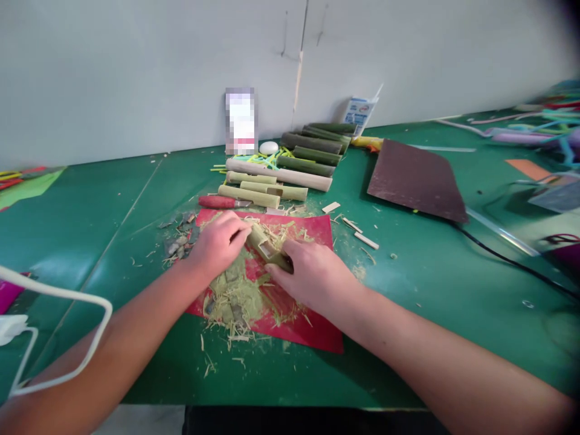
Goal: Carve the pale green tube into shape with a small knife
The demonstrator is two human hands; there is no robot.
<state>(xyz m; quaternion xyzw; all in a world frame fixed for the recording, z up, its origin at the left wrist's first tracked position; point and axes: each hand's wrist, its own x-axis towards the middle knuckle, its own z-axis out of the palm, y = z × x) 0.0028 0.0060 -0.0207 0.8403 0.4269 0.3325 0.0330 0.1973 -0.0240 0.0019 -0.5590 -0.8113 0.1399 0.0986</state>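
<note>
Pinching a pale-green bamboo tube (257, 237) over a red rectangular paper-like sheet (317, 338), I steer from afar, the left hand's (222, 240) fingers on its far end, the right hand's (319, 272) closed round the near one. Loose, fibrous pale shavings (240, 293) underneath could make it slip or roll. Its long axis slants from far left to near right, cut notch (267, 248) upward.

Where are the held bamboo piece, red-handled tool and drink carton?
Held bamboo piece (257, 238): head view, wall beside its opening.
Red-handled tool (218, 202): head view, handle.
Drink carton (359, 113): head view, printed side.
</note>
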